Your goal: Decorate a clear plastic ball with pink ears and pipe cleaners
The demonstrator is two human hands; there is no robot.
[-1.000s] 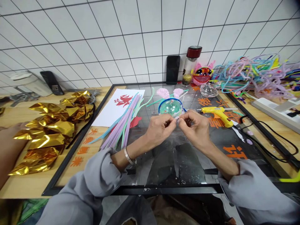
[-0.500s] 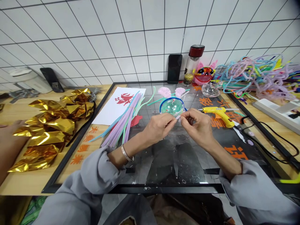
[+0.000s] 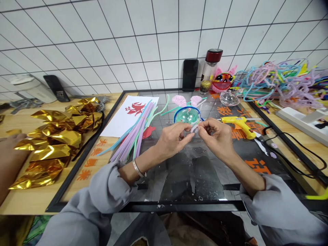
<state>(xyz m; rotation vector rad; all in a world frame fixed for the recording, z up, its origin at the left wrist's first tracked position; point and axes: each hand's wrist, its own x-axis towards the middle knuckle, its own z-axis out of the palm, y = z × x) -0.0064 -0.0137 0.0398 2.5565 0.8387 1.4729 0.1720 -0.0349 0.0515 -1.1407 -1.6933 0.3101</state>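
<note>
My right hand (image 3: 217, 137) pinches a small pale lilac strip (image 3: 194, 130) between thumb and fingertips; its exact kind is too small to tell. My left hand (image 3: 174, 138) is just left of the strip, thumb and forefinger apart, with nothing visible between them. Behind my fingertips lies a clear plastic dome (image 3: 187, 116) with a blue rim and green showing through it. Two pink fuzzy ear shapes, a left one (image 3: 179, 100) and a right one (image 3: 196, 100), lie beyond it over green and white stems. My fingers overlap the dome's near edge.
Lilac, blue and green pipe cleaners (image 3: 133, 133) lie left, partly on white paper (image 3: 115, 119). A yellow glue gun (image 3: 239, 125) with a black cable lies right. Behind are a phone (image 3: 190, 75), a bottle (image 3: 208, 73) and tangled pipe cleaners (image 3: 279, 82). Gold foil (image 3: 56, 136) lies beside another person's hand (image 3: 12, 147).
My left thumb and forefinger have parted from the strip, which now shows as a curved piece at my right fingertips. The other person's hand at far left has shifted slightly.
</note>
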